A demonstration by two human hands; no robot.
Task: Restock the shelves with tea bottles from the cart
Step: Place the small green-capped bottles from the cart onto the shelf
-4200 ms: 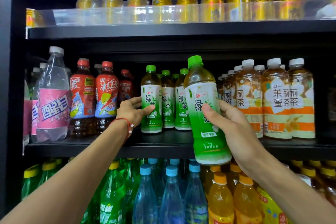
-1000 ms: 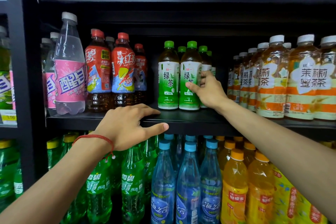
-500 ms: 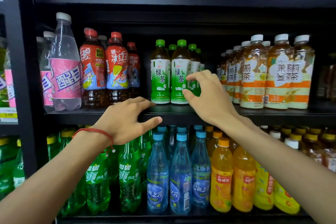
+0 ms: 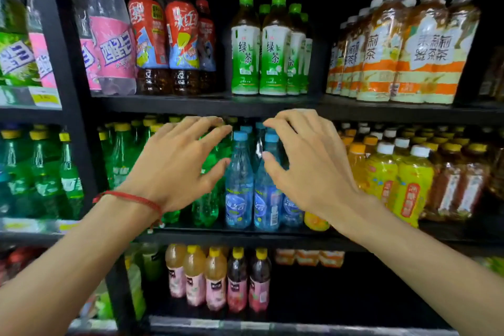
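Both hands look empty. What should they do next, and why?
Probably draw back and fetch another tea bottle from the cart, which is out of view. The left hand and right hand hold nothing, fingers loose, in front of the shelf edge. The green tea bottles stand upright, with a dark gap on their right that looks unfilled.

tea bottles (image 4: 274, 46) on shelf (image 4: 272, 106), hands below

You face black shelving (image 4: 381, 112), tiers running twelve to six o'clock. A black upright (image 4: 73, 117) at nine o'clock divides two bays. Lighting inside is dim.
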